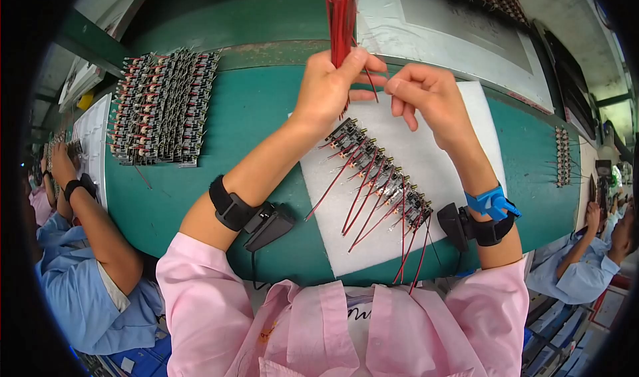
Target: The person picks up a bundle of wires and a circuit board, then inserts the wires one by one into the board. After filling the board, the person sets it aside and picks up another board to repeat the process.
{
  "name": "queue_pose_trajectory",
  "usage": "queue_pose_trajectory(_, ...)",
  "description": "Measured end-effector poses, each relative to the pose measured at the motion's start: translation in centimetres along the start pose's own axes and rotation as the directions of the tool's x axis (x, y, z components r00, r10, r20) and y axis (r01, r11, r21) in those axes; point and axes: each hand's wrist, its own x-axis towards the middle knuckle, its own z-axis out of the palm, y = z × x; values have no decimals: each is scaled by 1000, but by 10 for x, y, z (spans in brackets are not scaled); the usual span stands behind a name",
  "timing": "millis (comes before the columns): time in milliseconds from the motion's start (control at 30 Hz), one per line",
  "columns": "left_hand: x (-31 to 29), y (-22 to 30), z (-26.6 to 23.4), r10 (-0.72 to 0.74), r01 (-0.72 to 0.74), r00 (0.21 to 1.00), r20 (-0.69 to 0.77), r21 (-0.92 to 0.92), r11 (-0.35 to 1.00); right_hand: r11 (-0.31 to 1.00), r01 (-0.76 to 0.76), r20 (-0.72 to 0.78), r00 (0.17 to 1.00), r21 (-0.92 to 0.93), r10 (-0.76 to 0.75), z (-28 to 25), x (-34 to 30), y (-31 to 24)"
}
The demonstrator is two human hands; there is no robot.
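A bundle of thin red wires [341, 24] stands upright in my left hand [329, 84], which is closed round its lower part. One dark red wire [371, 82] slants away from the bundle toward my other hand. Close by on the right, my right hand [426, 97] has thumb and forefinger pinched together; whether a wire end is between them is too small to tell. Below both hands a strip of circuit boards [383, 170] lies diagonally on a white foam sheet [333, 244]. Several red and black wires trail from the strip toward me.
A large block of stacked circuit boards [160, 107] sits on the green table [259, 104] at left. Another board strip [563, 156] lies at far right. A raised ledge [459, 30] runs along the back. People in blue work at both sides.
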Motion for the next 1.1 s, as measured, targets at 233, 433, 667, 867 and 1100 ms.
queue_pose_trajectory(233,-10,8,-19,-65,33,987,144,211,977,980,-5,-38,999,197,13,4,-1,-1)
queue_pose_trajectory(433,-13,6,-17,-133,82,967,218,227,970,985,72,-66,996,157,-63,9,4,6)
queue_pose_trajectory(667,-11,5,-21,-4,-56,984,180,326,944,994,82,-95,993,72,-75,19,0,3)
queue_pose_trajectory(867,-12,11,-24,-22,-53,979,202,358,932,997,59,-98,994,48,-54,19,0,5)
queue_pose_trajectory(1100,-8,10,-29,-19,-96,967,253,436,895,999,41,-52,998,1,-41,18,0,5)
